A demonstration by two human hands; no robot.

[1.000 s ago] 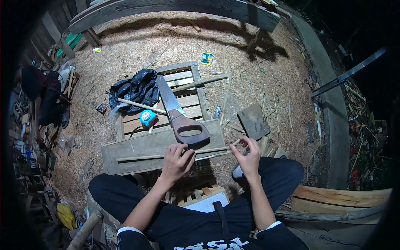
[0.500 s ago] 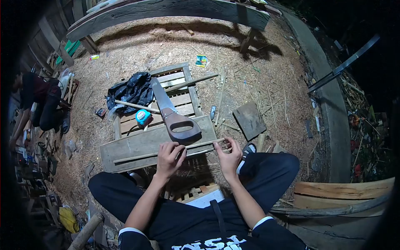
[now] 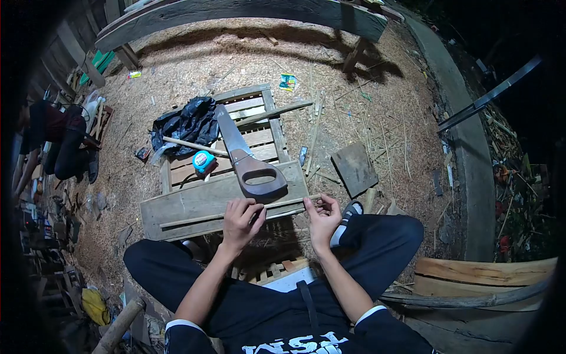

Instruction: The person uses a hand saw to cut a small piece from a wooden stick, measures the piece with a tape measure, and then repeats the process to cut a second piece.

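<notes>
A thin wooden stick [image 3: 191, 220] lies along the near edge of a flat plank [image 3: 177, 205]. My left hand [image 3: 239, 223] is closed on the stick around its middle, fingers curled over it. Toward the stick's right end, my right hand [image 3: 322, 223] pinches it between thumb and fingers. Just beyond my hands rests a handsaw [image 3: 234, 137], its brown handle on the plank and its blade pointing away over a slatted wooden frame [image 3: 274, 127]. A turquoise tape measure [image 3: 203, 161] sits left of the saw.
A crumpled black plastic bag [image 3: 187, 127] lies on the slatted frame. To the right is a square board [image 3: 354, 169] on the shavings-covered ground. A long bench [image 3: 236, 26] spans the far side. Another person [image 3: 59, 133] crouches at the left. Planks [image 3: 483, 274] stand at lower right.
Both hands keep their hold on the stick, with little visible movement. The view has shifted very slightly.
</notes>
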